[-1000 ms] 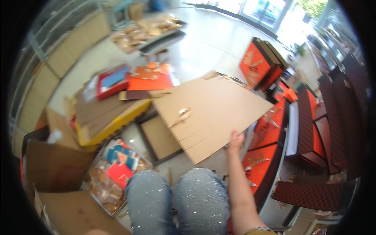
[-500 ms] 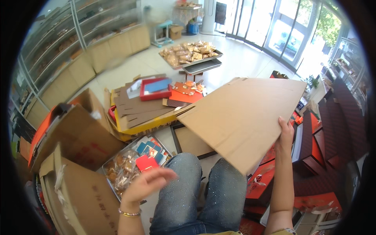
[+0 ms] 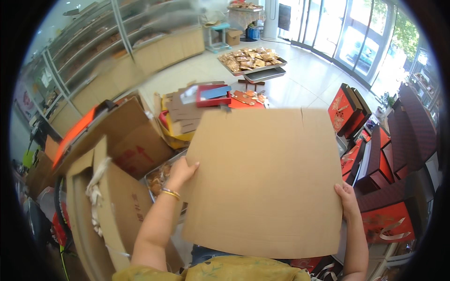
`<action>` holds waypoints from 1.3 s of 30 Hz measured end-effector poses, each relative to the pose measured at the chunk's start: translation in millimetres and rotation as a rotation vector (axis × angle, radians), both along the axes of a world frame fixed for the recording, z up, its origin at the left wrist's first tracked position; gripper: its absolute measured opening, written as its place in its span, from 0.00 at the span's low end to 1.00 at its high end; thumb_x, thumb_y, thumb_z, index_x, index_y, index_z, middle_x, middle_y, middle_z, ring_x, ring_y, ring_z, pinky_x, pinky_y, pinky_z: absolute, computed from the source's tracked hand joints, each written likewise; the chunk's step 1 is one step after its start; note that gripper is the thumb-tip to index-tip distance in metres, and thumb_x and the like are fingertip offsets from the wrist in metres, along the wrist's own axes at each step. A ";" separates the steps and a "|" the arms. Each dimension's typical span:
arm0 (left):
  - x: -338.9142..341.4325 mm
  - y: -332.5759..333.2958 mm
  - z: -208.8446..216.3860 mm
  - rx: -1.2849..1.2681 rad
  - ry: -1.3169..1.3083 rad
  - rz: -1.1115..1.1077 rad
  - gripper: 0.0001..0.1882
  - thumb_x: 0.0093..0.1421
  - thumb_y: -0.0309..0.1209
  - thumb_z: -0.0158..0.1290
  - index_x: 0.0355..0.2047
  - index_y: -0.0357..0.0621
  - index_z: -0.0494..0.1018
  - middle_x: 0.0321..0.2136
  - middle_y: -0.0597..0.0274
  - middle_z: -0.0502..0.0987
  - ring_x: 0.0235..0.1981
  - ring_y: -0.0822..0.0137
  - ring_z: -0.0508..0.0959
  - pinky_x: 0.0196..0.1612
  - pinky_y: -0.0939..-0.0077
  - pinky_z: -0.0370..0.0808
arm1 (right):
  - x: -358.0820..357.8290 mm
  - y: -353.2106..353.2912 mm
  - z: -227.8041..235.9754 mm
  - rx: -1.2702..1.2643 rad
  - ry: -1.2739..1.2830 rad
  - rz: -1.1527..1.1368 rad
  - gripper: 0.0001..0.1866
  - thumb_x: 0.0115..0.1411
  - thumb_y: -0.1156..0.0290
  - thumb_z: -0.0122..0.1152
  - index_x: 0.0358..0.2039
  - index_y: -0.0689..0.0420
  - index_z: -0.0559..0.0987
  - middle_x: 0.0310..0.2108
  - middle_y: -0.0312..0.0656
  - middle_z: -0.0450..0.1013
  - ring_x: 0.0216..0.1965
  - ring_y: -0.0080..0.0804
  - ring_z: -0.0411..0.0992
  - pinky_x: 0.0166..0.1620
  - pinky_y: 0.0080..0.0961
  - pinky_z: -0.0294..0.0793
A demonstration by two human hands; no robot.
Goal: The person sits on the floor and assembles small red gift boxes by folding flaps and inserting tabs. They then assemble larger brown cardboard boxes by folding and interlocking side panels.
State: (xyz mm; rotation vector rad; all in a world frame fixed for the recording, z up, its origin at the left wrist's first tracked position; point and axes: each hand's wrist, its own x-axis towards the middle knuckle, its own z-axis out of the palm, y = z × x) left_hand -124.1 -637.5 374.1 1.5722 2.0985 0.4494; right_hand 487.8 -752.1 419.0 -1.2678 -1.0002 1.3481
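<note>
A large flat sheet of brown cardboard [image 3: 267,182] spans the space before me, above my lap. Its left edge is gripped by my left hand [image 3: 182,171], thumb on top. At the opposite edge my right hand [image 3: 347,199] holds on, thumb over the near face and fingers behind it. Two slits show along the sheet's far edge. The sheet hides most of my legs and part of the metal tray [image 3: 154,180] of wrapped pastries on the left.
Open cardboard boxes [image 3: 126,140] stand at my left. Ahead lies a yellow box [image 3: 180,136] with cardboard pieces and a red tray [image 3: 218,102]. Farther off, a tray of packaged goods [image 3: 251,61] sits on a stand. Red and dark gift boxes [image 3: 375,173] crowd the right.
The cardboard sheet has moved left and turned squarely across my lap. My left hand, free before, has taken hold of its left edge; my right hand has kept its grip.
</note>
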 end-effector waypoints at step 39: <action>16.1 -20.6 78.9 -0.334 -1.147 0.035 0.37 0.65 0.44 0.70 0.62 0.26 0.73 0.55 0.48 0.82 0.54 0.63 0.83 0.56 0.68 0.82 | -35.7 39.1 20.0 -0.212 -0.181 0.029 0.31 0.67 0.66 0.73 0.65 0.66 0.72 0.48 0.43 0.82 0.49 0.27 0.81 0.51 0.26 0.81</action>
